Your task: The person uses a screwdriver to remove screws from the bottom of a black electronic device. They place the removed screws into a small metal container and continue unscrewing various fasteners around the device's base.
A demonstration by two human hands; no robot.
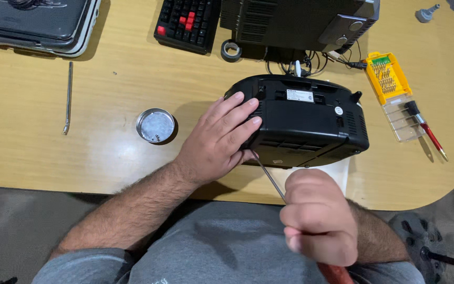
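Head view only. Black radio casing is laid back-side up on the bench, right of centre, its near side just short of the near edge, with a white sheet partly under it.

Left hand is spread over the casing's left end; fingers are laid flat on top and wrapped round the corner, pressing the casing rather than clenched. Right hand is held off the near edge, above the lap, clenched into a fist round a red-handled screwdriver. The thin metal shaft is run up and left from the fist; its tip is seen at the casing's lower left corner, just beside the left thumb. Exact contact point cannot be told.

Left of the casing, a small round metal dish is set mid-bench, with a few small parts inside, too small to identify. Further left a thin metal rod is laid. A laptop is placed at the far left corner, a black keyboard with red keys at the far edge, a tape roll just beside it, and a dark device with cables behind the casing. Near the right edge a yellow bit set is laid open, and a second red-handled tool beside it.
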